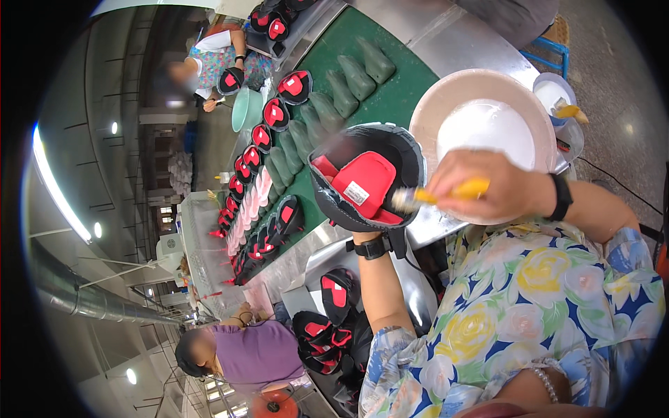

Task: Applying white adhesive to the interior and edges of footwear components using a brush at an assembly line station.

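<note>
My left hand holds up a black shoe upper with a red lining and a small white label inside. That hand is mostly hidden behind the upper, and its fingers do not show; a black watch is on the wrist. In my right hand is a brush with a yellow handle, its fingers closed round it. The pale bristles are at the upper's right rim, blurred by motion; whether they touch it I cannot tell. Just right of the upper stands a beige basin containing white liquid.
Green shoe lasts and several black-and-red uppers line a green conveyor belt. More uppers are heaped left of my left forearm. A small white tub stands beyond the basin. Co-workers are at the left.
</note>
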`<action>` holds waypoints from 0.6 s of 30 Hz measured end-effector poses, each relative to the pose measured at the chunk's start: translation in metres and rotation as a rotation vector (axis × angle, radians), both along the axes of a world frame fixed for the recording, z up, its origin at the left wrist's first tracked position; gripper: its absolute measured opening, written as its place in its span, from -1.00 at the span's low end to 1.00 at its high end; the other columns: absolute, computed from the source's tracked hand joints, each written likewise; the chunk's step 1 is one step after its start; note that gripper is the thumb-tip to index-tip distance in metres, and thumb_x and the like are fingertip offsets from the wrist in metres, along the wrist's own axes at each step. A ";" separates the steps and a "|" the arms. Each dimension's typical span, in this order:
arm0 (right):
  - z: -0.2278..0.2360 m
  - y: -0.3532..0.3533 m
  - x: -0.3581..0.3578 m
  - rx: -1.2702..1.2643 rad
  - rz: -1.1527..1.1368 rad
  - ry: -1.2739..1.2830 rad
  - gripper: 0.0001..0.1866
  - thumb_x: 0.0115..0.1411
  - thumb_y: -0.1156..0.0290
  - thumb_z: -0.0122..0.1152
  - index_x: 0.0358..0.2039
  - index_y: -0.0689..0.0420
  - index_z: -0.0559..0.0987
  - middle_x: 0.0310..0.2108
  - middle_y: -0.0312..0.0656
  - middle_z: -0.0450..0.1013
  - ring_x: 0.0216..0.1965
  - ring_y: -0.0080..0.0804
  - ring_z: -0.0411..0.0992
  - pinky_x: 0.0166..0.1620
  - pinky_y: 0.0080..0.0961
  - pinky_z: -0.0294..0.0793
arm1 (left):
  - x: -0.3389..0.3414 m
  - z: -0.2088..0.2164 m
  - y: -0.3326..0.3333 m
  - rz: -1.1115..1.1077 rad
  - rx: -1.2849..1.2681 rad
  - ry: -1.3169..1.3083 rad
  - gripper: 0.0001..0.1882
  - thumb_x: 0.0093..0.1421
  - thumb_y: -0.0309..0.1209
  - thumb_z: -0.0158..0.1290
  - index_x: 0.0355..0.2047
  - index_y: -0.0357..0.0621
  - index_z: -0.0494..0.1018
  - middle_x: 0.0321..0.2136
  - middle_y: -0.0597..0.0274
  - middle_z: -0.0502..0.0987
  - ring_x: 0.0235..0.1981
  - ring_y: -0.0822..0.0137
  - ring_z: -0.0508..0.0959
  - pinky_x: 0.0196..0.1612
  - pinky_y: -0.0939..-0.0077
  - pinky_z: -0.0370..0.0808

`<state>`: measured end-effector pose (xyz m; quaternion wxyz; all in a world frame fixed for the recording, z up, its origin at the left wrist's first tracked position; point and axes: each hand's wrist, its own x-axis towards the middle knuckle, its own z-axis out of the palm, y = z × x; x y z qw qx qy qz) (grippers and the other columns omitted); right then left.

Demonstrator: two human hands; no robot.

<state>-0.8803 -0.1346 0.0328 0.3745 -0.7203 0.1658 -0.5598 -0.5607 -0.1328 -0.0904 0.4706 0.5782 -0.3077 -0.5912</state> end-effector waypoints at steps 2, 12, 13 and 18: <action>0.002 0.010 0.014 -0.052 0.102 -0.004 -0.79 0.07 0.61 0.39 -0.29 0.13 0.57 -0.28 -0.17 0.58 -0.22 -0.25 0.56 -0.15 -0.40 0.55 | 0.000 0.001 -0.003 0.008 0.009 0.017 -0.62 0.31 -0.34 0.07 0.13 -0.06 0.39 0.03 0.20 0.54 -0.03 0.23 0.59 -0.03 0.36 0.60; -0.021 -0.030 -0.022 -0.105 -0.063 0.225 -0.88 0.12 0.51 0.34 -0.36 0.11 0.54 -0.37 -0.22 0.52 -0.34 -0.25 0.51 -0.27 -0.41 0.50 | 0.005 -0.002 -0.004 0.107 0.065 0.085 -0.62 0.32 -0.33 0.07 0.13 -0.05 0.39 0.04 0.20 0.54 -0.03 0.22 0.59 -0.04 0.36 0.60; -0.009 -0.026 -0.035 -0.049 -0.151 0.202 -0.89 0.13 0.52 0.33 -0.36 0.11 0.54 -0.38 -0.21 0.53 -0.35 -0.27 0.52 -0.28 -0.43 0.50 | 0.000 -0.004 -0.008 0.104 0.065 0.104 -0.62 0.32 -0.33 0.07 0.13 -0.04 0.39 0.04 0.20 0.54 -0.03 0.22 0.59 -0.04 0.36 0.60; 0.005 -0.011 -0.019 0.051 -0.030 0.006 -0.86 0.12 0.50 0.36 -0.33 0.12 0.54 -0.38 -0.19 0.54 -0.34 -0.30 0.55 -0.27 -0.47 0.50 | 0.001 -0.008 -0.019 0.148 0.077 0.159 -0.62 0.32 -0.33 0.07 0.13 -0.04 0.39 0.04 0.20 0.54 -0.03 0.21 0.59 -0.04 0.36 0.60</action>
